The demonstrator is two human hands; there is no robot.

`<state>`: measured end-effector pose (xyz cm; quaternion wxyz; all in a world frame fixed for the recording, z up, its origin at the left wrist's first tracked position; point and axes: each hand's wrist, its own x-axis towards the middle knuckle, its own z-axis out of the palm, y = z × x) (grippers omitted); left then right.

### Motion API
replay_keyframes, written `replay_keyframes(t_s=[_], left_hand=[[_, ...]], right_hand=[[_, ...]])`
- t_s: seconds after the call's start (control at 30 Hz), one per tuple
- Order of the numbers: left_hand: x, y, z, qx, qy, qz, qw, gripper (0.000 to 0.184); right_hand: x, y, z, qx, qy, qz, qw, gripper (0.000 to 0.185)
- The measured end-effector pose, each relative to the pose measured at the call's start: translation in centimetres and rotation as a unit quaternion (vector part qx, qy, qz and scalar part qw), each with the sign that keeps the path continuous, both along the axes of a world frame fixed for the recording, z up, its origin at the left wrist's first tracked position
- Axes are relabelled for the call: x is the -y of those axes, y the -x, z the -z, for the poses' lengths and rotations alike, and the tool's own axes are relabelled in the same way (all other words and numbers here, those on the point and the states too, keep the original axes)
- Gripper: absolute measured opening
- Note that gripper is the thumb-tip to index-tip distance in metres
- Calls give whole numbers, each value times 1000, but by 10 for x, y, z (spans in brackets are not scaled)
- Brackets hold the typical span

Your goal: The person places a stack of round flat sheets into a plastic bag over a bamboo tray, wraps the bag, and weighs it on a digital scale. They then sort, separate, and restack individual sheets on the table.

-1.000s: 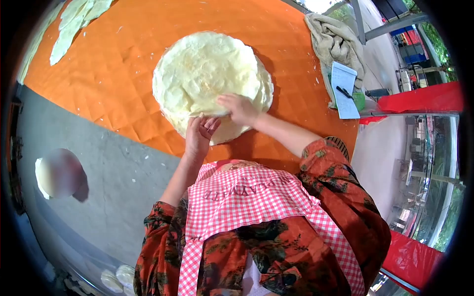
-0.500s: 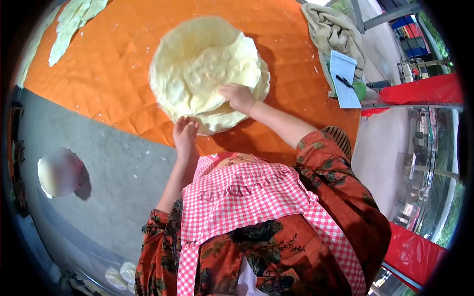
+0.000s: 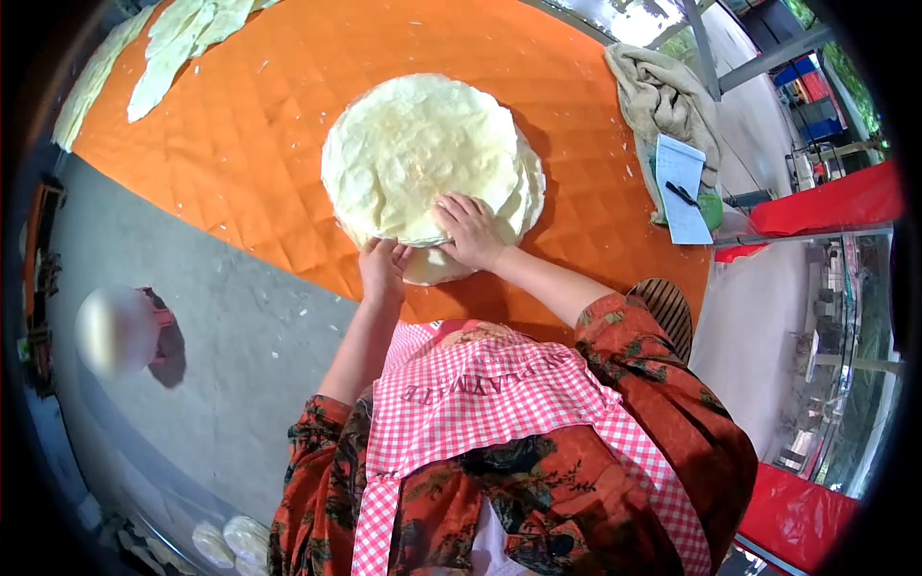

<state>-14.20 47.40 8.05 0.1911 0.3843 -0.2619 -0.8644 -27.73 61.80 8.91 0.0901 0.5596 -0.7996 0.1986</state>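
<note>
A stack of thin, pale yellow round flatbreads (image 3: 413, 144) lies on the orange cloth in front of me. The top sheet is fairly flat, with a wrinkled surface. My left hand (image 3: 384, 269) is closed at the near edge of the top sheet, its fingertips pinching the rim. On the near right part of the sheet rests my right hand (image 3: 469, 230), fingers stretched and slightly apart on the surface, thumb by the rim. More sheets show beneath, fanning out a little at the right and near sides.
Orange cloth (image 3: 250, 154) covers the work surface. Pale sheets (image 3: 182, 58) lie at its far left. A beige cloth (image 3: 663, 91) and a notepad (image 3: 680, 173) with a black pen (image 3: 682, 194) are at the right. A pink stool (image 3: 158, 322) stands on the grey floor.
The top flatbread, raised and folded up before, now lies flatter on the stack. My right hand has opened out on it, and my left fingers have come to the rim. The view has shifted slightly.
</note>
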Motion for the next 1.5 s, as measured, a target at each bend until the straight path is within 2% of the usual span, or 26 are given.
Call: replay_keyframes(t_s=[0.07,0.17,0.27,0.3,0.33,0.37,0.4,0.43,0.47,0.57,0.63,0.7,0.77,0.8,0.9,0.93,0.97,1.03,1.07,1.17,1.2,1.23,1.33,1.5], left_hand=[[1,0,-3,-18,-10,9,1000,33],[-5,6,-23,-27,-31,-18,999,37],[0,7,-26,-119,-28,40,992,39],[-2,4,-36,-85,-21,24,996,39],[-2,-2,-32,-54,-4,25,998,38],[-1,-11,-28,-21,14,27,999,36],[-4,-22,-27,4,23,20,1000,25],[-6,-33,-23,25,30,10,999,23],[-9,-45,-16,46,38,-1,998,20],[-17,-68,-3,90,38,-12,995,14],[-21,-72,-11,79,6,4,997,14],[-28,-71,-14,65,-9,18,998,17],[-32,-72,-19,35,-33,24,999,20],[-33,-70,-21,42,-38,33,998,22],[-37,-69,-24,64,-2,29,998,23],[-38,-69,-23,69,26,27,997,25],[-39,-68,-23,64,42,18,997,26],[-41,-67,-26,53,73,-7,996,28],[-41,-66,-25,46,60,-8,997,29],[-39,-65,-25,39,39,-11,998,30],[-40,-63,-24,42,43,-16,998,31],[-40,-61,-25,46,47,-23,998,32],[-33,-57,-30,123,95,-43,987,33],[-22,-57,-17,47,122,-45,990,37]], right_hand=[[-5,-1,-5,49,-21,-4,999,58],[-1,-2,-7,14,-12,11,1000,54],[12,30,24,135,-29,46,989,40],[28,46,-10,379,-103,82,916,32],[33,74,-6,199,-97,85,972,37],[41,91,-43,191,-92,94,973,42],[44,104,-79,130,-44,48,989,40],[44,101,-124,89,-38,54,994,36],[40,100,-146,41,29,10,999,29],[12,52,-168,29,0,-10,1000,22],[-11,31,-106,-12,61,-36,997,21],[-33,14,-39,29,18,-42,999,12],[-45,-5,-1,60,40,-22,997,12],[-44,-9,0,38,87,-9,995,15],[-47,3,-6,157,-43,43,986,33],[-44,7,-17,236,-62,89,966,36],[-42,10,-31,250,-36,95,963,40],[-40,15,-43,203,82,84,972,35],[-38,11,-49,195,98,96,971,36],[-35,-7,-29,192,98,104,971,36],[-35,-9,-15,215,59,113,968,44],[-34,-14,-13,235,30,126,963,42],[-32,-16,-9,233,58,121,963,42],[-31,-7,-15,281,90,130,947,37]])
